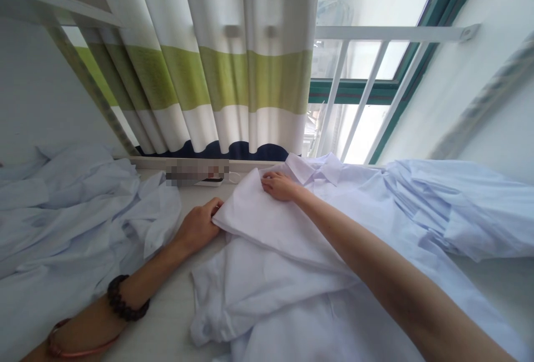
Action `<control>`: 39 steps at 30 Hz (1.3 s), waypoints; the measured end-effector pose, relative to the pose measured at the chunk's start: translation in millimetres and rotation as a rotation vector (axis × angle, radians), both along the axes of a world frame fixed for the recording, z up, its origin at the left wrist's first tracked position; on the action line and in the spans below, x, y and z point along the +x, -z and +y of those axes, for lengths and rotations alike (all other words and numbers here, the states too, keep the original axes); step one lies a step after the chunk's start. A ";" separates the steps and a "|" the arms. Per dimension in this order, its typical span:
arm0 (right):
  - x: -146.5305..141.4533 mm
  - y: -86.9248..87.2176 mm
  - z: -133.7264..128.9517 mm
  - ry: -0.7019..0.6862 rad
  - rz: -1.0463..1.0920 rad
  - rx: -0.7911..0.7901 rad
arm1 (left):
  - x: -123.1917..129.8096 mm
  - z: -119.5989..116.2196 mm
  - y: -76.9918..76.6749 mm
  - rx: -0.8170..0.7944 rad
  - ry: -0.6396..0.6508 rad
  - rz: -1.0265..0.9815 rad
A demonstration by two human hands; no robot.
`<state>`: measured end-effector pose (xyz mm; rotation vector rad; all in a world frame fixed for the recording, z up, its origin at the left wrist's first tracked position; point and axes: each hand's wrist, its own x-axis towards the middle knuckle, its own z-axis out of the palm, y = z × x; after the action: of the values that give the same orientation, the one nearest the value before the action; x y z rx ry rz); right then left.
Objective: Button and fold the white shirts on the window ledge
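A white collared shirt (287,234) lies spread in front of me, its left part folded over toward the middle. At the fold's outer corner my left hand (202,223) pinches the fabric between its fingers. My right hand (278,185) lies on the shirt just left of the collar (315,168), palm down with its fingers slightly spread over the cloth. Below the fold, a cuffed sleeve (208,301) sticks out to the left. My right forearm crosses over the shirt and hides part of it.
Crumpled white shirts (75,223) are heaped on the left, and more white garments (467,201) lie on the right. A small blurred object (197,173) sits at the back edge. Behind are a striped curtain (225,78), a white railing (392,34) and a window.
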<state>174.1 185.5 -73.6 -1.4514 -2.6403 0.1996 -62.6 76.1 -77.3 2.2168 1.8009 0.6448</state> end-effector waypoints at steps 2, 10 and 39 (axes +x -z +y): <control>-2.2 4.1 -2.4 0.049 0.004 -0.026 | 0.3 0.1 -1.5 0.006 -0.045 -0.069; -1.3 1.0 -8.6 0.035 0.044 -0.028 | 3.1 -6.4 -4.9 -0.003 -0.071 0.004; 60.2 -33.2 -58.2 0.116 0.194 0.005 | -5.8 2.9 10.6 0.421 0.417 0.157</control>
<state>234.3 127.3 -40.5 -1.4957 -2.3959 0.3056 -68.3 79.0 -88.0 2.8764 1.2759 0.8333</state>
